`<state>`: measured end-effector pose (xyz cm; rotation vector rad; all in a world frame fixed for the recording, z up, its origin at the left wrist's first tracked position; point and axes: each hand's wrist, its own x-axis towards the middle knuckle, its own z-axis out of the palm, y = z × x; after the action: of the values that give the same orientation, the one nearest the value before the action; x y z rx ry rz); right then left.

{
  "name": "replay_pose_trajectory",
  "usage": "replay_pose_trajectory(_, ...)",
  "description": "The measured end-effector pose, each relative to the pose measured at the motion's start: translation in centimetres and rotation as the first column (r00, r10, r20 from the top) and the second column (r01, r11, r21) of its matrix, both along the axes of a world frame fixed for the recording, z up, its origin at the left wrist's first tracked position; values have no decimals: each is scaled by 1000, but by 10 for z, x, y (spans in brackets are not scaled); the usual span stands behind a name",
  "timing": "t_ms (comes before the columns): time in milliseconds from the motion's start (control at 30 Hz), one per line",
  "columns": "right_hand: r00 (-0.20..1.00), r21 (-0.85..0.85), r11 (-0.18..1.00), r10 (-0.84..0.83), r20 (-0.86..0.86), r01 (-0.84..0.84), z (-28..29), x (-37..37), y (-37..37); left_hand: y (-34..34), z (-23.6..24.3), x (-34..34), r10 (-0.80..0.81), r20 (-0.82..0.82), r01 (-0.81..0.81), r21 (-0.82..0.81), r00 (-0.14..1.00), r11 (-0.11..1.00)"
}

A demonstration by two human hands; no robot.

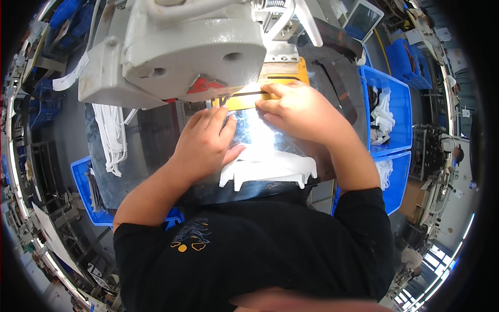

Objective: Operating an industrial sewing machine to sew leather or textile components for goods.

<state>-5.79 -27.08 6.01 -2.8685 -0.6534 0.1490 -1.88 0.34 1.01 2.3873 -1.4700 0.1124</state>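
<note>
Beneath the grey machine head (192,54) lies a yellow plate (241,103) with a dark slot along it. My left hand (205,140) reaches the plate's left part with its fingertips, fingers slightly spread and thumb out to the side. My right hand (295,112) rests bent fingertips on the plate's right part, fingers apart. Whatever lies under the fingertips is too small to make out. Stacked white cut pieces (267,169) lie on the shiny metal table (143,184) just in front of my hands.
White strips (109,135) hang at the table's left. Blue bins with fabric stand at right (400,119) (395,190) and lower left (80,179). The machine's white lever (309,28) juts out above. Shelving and more workstations surround the table, with a person (457,153) at far right.
</note>
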Motion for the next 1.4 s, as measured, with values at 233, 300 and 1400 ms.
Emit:
replay_pose_trajectory(233,999,-21,1000,-6,-52,5,-11,18,-6,3,-5,2,50,17,-50,-12,999,999)
replay_pose_trajectory(300,996,-61,998,-6,-84,1,-15,30,-9,3,-8,6,91,-7,-91,16,996,996)
replay_pose_trajectory(1400,999,-60,998,-32,-2,32,-23,20,-2,5,-4,12,190,111,-193,17,976,981)
